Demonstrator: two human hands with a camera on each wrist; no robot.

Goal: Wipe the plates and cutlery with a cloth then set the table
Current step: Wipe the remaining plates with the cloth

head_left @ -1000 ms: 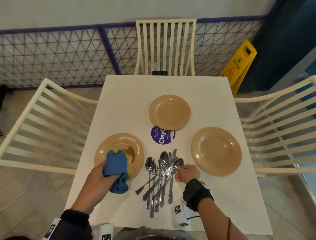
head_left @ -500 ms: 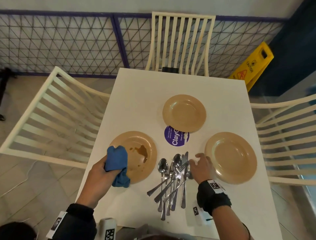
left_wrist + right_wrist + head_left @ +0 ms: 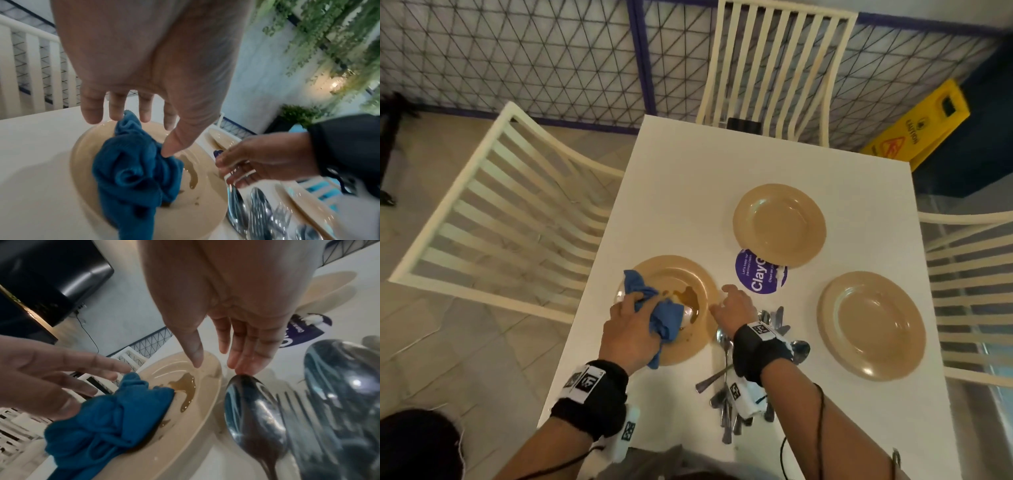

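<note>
My left hand (image 3: pixel 631 329) rests on the bunched blue cloth (image 3: pixel 661 313), which lies on the near-left part of the soiled plate (image 3: pixel 688 342). From the left wrist view my fingers (image 3: pixel 91 110) reach out fairly straight over the cloth while my thumb tip presses into its folds, so it is pressing rather than a closed grasp. The cloth's long axis runs from the plate's far-left rim back toward me, its tail hanging over the near rim. A brown smear (image 3: pixel 690 296) sits in the plate's well, just right of the cloth.

My right hand (image 3: pixel 736 306) hovers at the plate's right rim with relaxed, slightly spread fingers, holding nothing; in the right wrist view the fingertips (image 3: pixel 244 366) come down just at the bowl tip of a spoon (image 3: pixel 252 410), though I cannot tell whether they touch it.

The cutlery pile (image 3: pixel 736 394) lies on the white counter (image 3: pixel 688 192) between the soiled plate and the right plate (image 3: pixel 871 325), partly under my right wrist. Its long axis runs away from me, bowls and tines at the far end, handles near me and fanned somewhat. A third plate (image 3: pixel 779 224) sits farther back, overlapping a round purple sticker (image 3: pixel 755 277).
</note>
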